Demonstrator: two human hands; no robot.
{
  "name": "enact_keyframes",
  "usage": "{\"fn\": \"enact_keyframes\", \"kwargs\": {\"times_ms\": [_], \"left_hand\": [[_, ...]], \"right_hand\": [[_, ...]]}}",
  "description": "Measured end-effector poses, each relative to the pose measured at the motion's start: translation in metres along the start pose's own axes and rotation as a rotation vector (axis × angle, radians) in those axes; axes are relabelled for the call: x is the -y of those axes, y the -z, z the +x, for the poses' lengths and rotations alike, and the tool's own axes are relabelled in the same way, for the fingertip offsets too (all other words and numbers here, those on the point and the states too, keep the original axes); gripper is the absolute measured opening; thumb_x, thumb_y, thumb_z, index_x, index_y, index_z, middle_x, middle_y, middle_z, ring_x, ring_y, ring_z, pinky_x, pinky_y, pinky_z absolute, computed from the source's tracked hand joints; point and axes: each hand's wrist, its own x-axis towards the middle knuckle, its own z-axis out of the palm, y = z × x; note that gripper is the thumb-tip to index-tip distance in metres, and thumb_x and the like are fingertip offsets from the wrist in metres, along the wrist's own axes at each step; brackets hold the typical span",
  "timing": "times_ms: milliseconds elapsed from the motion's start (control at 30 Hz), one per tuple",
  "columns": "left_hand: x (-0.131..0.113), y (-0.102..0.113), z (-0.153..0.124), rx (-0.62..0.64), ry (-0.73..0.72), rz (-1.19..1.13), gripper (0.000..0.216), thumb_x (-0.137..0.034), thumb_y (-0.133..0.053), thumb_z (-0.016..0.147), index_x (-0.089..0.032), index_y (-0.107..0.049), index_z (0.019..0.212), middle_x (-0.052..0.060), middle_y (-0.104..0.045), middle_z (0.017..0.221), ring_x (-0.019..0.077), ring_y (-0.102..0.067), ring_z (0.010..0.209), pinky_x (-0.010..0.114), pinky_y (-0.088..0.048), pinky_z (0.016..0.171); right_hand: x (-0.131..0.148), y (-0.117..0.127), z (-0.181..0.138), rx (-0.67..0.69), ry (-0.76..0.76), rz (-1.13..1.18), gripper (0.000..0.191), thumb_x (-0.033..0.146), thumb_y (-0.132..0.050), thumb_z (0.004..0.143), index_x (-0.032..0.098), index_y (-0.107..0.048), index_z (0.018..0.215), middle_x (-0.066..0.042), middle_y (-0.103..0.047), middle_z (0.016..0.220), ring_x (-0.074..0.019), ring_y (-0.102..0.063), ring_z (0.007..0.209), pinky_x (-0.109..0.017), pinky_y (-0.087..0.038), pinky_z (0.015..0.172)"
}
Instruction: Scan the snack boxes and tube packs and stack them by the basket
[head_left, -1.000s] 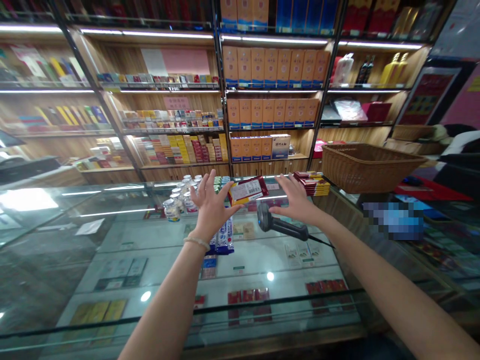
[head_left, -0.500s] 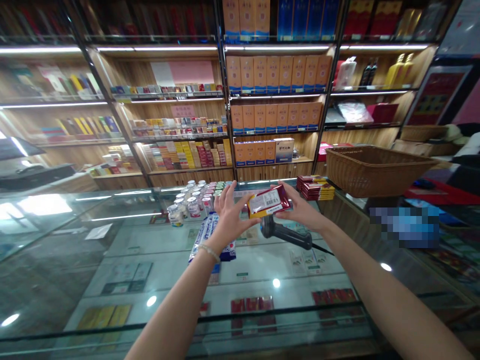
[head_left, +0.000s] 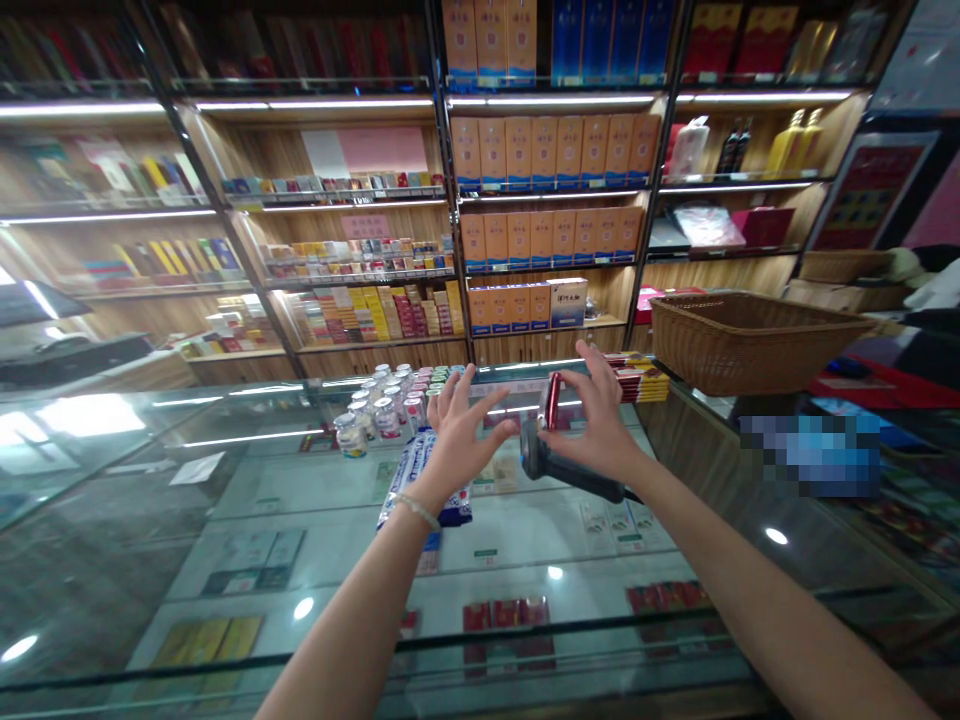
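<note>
My right hand point(head_left: 596, 420) pinches a red flat packet point(head_left: 553, 400), turned edge-on and held upright just above a black barcode scanner point(head_left: 570, 468) that lies on the glass counter point(head_left: 225, 500). My left hand point(head_left: 459, 432) hovers beside the packet with fingers spread and apart from it, a bracelet on the wrist. Blue-and-white wrapped packs point(head_left: 420, 470) lie on the glass under my left wrist.
Several small white-capped jars point(head_left: 382, 400) stand behind my left hand. A stack of red packets point(head_left: 637, 378) and a wicker basket point(head_left: 750, 340) sit at the right. Shelves of boxed goods point(head_left: 547, 150) fill the back wall. Cartons show inside the glass case below.
The packet has turned from label-up to edge-on. My left hand has let go of it and opened; my right hand alone now holds it over the scanner.
</note>
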Motion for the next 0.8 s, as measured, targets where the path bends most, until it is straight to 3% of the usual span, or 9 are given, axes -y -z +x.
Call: {"fn": "enact_keyframes", "kwargs": {"times_ms": [167,400,633,800], "left_hand": [[-0.019,0.009,-0.001,-0.084,0.001,-0.019,0.028,-0.055,-0.075,0.09,-0.034,-0.083,0.106,0.004,-0.043,0.17,0.0397,-0.028,0.159,0.073,-0.013,0.128],[-0.037,0.011,-0.003,-0.125,0.033,-0.008,0.017,-0.044,-0.083,0.084,-0.029,-0.08,0.077,0.003,-0.056,0.16,0.0404,-0.035,0.155,0.078,-0.005,0.127],[-0.033,0.004,-0.002,-0.195,0.062,-0.034,0.019,-0.031,-0.074,0.088,-0.026,-0.076,0.07,0.0,-0.056,0.16,0.0383,-0.035,0.154,0.076,-0.01,0.127],[-0.019,0.007,0.005,-0.21,0.175,-0.089,0.022,-0.039,-0.07,0.092,-0.027,-0.077,0.075,0.0,-0.056,0.16,0.0372,-0.035,0.154,0.075,-0.014,0.127]], "right_hand": [[0.019,-0.007,-0.003,0.052,0.108,-0.287,0.059,0.042,-0.072,0.083,0.023,-0.055,0.136,-0.015,-0.013,0.179,-0.043,-0.01,0.164,-0.068,-0.008,0.128],[0.025,-0.016,-0.004,0.111,0.166,-0.398,0.056,0.043,-0.066,0.088,0.022,-0.056,0.138,-0.016,-0.029,0.175,-0.0411,-0.015,0.164,-0.064,0.001,0.13],[0.022,-0.019,-0.004,0.098,0.171,-0.39,0.056,0.05,-0.064,0.093,0.021,-0.056,0.14,-0.019,-0.029,0.174,-0.0401,-0.015,0.164,-0.066,-0.003,0.129],[0.001,-0.013,-0.004,0.07,0.104,-0.356,0.077,0.06,-0.075,0.085,0.025,-0.049,0.148,-0.018,-0.019,0.177,-0.0424,-0.012,0.164,-0.07,-0.007,0.127]]}}
